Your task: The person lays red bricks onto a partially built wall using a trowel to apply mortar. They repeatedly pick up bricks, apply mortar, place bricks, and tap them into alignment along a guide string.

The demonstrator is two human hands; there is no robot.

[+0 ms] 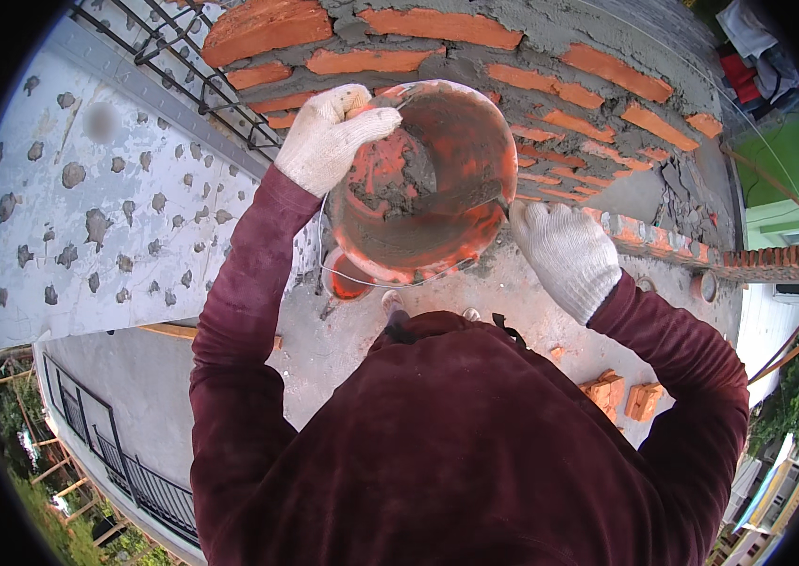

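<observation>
An orange-red bucket (494, 236), its inside smeared with grey mortar (409, 193), is tilted up in front of the brick wall. My left hand (335, 137), in a white knit glove, is closed over the bucket's left rim, thumb toward the inside. At the right rim my right hand (565, 247), gloved alike, is closed around what looks like a trowel; its handle is hidden in the fist and its mortar-coated blade barely stands out inside the bucket. The bucket's thin wire handle hangs loose along its near side.
Ahead stands a brick wall (475, 30) with wet mortar joints. Steel rebar (178, 61) runs beside a pale panel (88, 208) spotted with mortar dabs. Another orange bucket (348, 278) is on the floor by my feet. Loose bricks (643, 402) lie at right; a black railing (126, 462) is lower left.
</observation>
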